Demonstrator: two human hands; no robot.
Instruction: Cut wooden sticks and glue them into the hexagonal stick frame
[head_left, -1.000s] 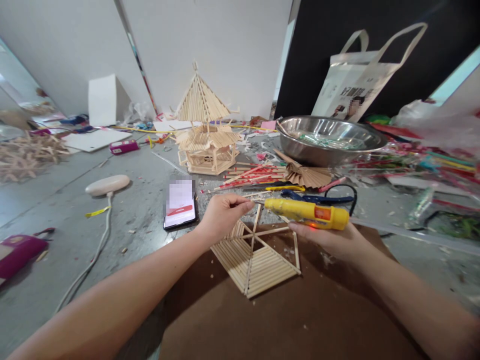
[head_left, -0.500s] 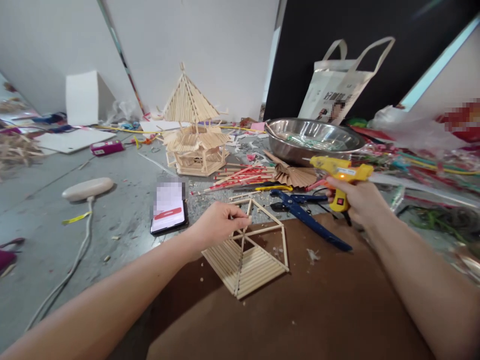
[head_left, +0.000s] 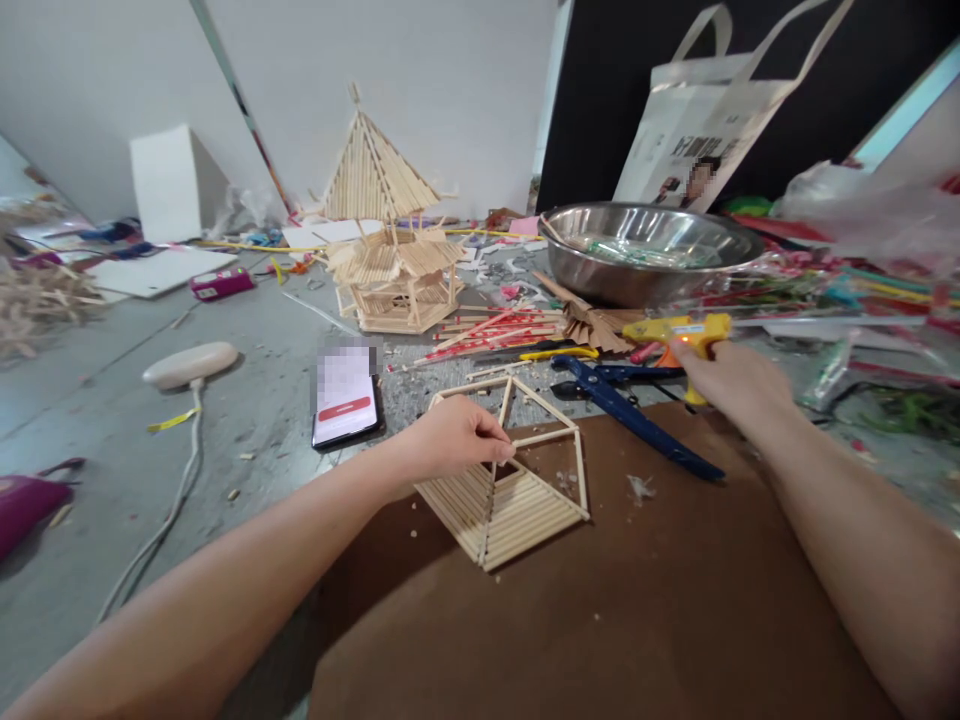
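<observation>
A hexagonal frame of thin wooden sticks (head_left: 532, 515) lies on a brown board (head_left: 600, 630), two of its near sections filled with rows of sticks. Over its centre is my left hand (head_left: 457, 437), thumb and fingertips pinched together; what they hold, if anything, is hidden. My right hand (head_left: 739, 380) is closed around the handle of a yellow hot glue gun (head_left: 705, 330), low behind the blue-handled cutters (head_left: 637, 430). The gun's nozzle points left and a small orange light shows on its body.
A stick-built pavilion model (head_left: 394, 270) stands behind a phone (head_left: 345, 400). Red-marked sticks (head_left: 495, 335), yellow-handled scissors (head_left: 559, 352) and a steel basin (head_left: 652, 275) lie beyond the frame. At left a white device (head_left: 191, 365) trails a cable.
The view has shifted a little. My right hand has lowered the glue gun toward the floor behind the cutters. My left fingertips have moved onto the frame's centre, covering it.
</observation>
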